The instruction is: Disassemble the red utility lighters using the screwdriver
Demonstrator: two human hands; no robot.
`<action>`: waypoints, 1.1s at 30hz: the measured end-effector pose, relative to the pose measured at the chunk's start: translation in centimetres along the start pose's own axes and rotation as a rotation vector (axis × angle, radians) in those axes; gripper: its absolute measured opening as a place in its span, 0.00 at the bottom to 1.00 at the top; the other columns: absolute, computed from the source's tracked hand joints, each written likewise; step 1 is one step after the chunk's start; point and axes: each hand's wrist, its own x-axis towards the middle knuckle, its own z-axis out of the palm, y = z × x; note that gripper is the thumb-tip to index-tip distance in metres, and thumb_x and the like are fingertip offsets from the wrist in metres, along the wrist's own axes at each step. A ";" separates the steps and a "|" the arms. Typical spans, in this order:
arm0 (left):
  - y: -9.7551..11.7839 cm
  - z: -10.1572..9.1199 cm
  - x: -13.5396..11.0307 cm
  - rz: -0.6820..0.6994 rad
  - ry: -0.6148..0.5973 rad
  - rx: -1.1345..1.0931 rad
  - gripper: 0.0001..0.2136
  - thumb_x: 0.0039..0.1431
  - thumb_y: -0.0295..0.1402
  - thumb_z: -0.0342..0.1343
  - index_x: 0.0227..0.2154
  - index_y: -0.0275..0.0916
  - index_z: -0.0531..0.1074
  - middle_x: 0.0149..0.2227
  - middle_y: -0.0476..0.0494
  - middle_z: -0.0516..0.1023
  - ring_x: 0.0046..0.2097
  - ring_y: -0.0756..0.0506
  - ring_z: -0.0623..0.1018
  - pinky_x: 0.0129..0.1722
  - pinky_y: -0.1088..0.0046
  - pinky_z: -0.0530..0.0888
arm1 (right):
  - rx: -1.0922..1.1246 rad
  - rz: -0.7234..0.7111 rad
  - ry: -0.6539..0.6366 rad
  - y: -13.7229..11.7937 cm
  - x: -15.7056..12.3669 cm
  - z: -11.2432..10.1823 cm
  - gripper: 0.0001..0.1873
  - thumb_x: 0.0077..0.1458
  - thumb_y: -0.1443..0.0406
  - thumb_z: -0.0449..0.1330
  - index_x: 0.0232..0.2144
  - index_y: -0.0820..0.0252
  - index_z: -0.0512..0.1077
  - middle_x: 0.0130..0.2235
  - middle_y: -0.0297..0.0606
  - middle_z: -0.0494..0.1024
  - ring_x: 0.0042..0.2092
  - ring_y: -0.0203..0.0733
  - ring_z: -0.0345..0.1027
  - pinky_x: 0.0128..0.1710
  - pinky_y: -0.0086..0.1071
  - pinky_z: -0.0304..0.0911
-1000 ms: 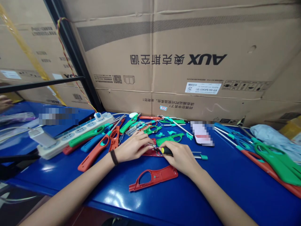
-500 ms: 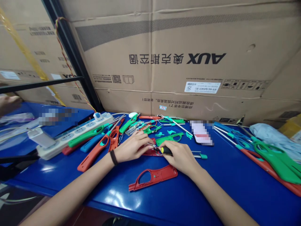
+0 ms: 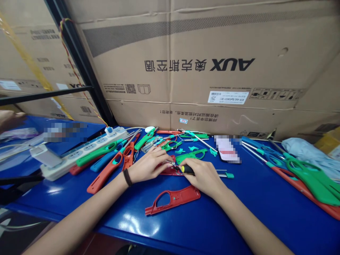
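Note:
My right hand (image 3: 203, 175) is closed round a small screwdriver with a black and yellow handle (image 3: 187, 169), its tip pointing left. My left hand (image 3: 148, 164) has its fingers pressed down on a red plastic lighter shell (image 3: 170, 171) on the blue table (image 3: 260, 198), pinching something small and metal at the screwdriver's tip. A second red shell half (image 3: 172, 200) lies loose just in front of my hands. A green shell half (image 3: 192, 155) lies just behind them.
Several red, green and blue long lighters (image 3: 106, 159) lie at the left beside a white power strip (image 3: 79, 154). More lighters (image 3: 305, 177) lie at the right. A large cardboard box (image 3: 212, 63) stands behind. Another person's hand (image 3: 7, 118) shows at the far left edge.

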 end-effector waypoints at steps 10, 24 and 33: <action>0.0 0.1 0.0 0.009 -0.010 -0.019 0.09 0.65 0.33 0.45 0.41 0.39 0.69 0.38 0.44 0.72 0.41 0.45 0.69 0.46 0.66 0.63 | -0.001 0.002 -0.005 0.1 0.0 0.0 0.09 0.51 0.72 0.56 0.36 0.55 0.69 0.39 0.32 0.78 0.41 0.41 0.72 0.36 0.31 0.62; 0.0 0.3 0.0 0.021 -0.015 -0.018 0.09 0.65 0.33 0.44 0.41 0.37 0.69 0.37 0.43 0.71 0.40 0.45 0.68 0.44 0.66 0.64 | 0.003 0.013 -0.006 -0.1 0.0 0.1 0.08 0.52 0.70 0.57 0.36 0.54 0.69 0.40 0.33 0.79 0.40 0.41 0.73 0.35 0.31 0.62; 0.4 0.4 0.1 0.032 -0.018 -0.028 0.09 0.65 0.33 0.45 0.40 0.38 0.69 0.36 0.44 0.71 0.40 0.45 0.68 0.45 0.66 0.63 | 0.000 -0.009 0.012 -0.1 0.0 0.3 0.11 0.51 0.72 0.56 0.38 0.54 0.68 0.39 0.34 0.79 0.40 0.42 0.73 0.34 0.30 0.62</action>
